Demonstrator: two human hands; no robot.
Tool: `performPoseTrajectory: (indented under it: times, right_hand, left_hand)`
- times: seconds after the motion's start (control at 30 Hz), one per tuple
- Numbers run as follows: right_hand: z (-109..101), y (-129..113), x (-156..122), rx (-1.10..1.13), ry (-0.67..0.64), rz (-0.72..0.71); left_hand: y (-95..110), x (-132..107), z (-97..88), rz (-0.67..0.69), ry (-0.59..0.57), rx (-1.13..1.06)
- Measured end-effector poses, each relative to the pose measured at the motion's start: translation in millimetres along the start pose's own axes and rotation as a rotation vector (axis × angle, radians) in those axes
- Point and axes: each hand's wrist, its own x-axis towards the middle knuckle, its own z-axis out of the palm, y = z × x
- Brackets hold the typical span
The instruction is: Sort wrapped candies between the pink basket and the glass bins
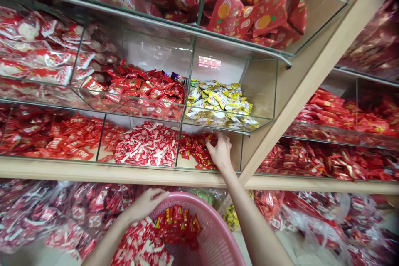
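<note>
My right hand (220, 151) reaches into the lowest glass bin on the shelf, its fingers closed down on a pile of small red wrapped candies (195, 149). My left hand (149, 203) grips the rim of a pink plastic basket (215, 232) held below the shelf. Inside the basket lie red-and-white wrapped candies (140, 247) and red-and-yellow ones (177, 222).
Glass-fronted bins hold red-and-white candies (146, 146), red packets (56, 137), yellow-white sweets (220, 106) and red sweets (146, 87). A wooden shelf edge (93, 172) runs across; clear bags of sweets (46, 216) lie beneath. More red candy bins (343, 149) stand on the right.
</note>
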Motion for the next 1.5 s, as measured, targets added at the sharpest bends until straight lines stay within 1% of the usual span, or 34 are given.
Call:
performPoseTrajectory:
  times: [0.07,0.17,0.23,0.33,0.5,0.83,0.97,1.1,1.2,1.5]
  right_hand:
    - [1,-2,0,0.048,-0.047,-0.053]
    - [2,-4,-1,0.126,-0.146,-0.173]
    - [3,-6,-2,0.148,-0.197,-0.217]
    - [4,-6,-3,0.124,-0.255,-0.226]
    - [6,-4,-3,0.011,-0.334,-0.215]
    - [1,-11,-4,-0.006,-0.374,-0.232]
    - [3,-9,-4,-0.039,-0.353,-0.212]
    - [3,-10,-5,-0.077,-0.304,-0.254]
    - [2,-10,-5,-0.113,-0.27,-0.251]
    - [6,-8,-6,-0.13,-0.274,-0.312]
  left_hand:
    - [0,0,-0.3,-0.006,0.003,-0.006]
    - [0,0,-0.4,-0.002,0.004,-0.022]
    - [0,0,-0.4,0.001,0.0,-0.036]
    - [-2,1,-0.2,0.007,-0.004,-0.046]
    - [-3,1,-0.4,0.005,0.0,-0.039]
    - [-1,0,-0.4,-0.009,0.007,0.016]
    - [3,-2,-0.7,-0.012,0.002,0.001]
    - [5,-3,-0.9,-0.017,-0.003,0.0]
    - [6,-2,-0.9,-0.015,0.0,0.001]
    - [3,-1,0.0,0.003,0.002,-0.001]
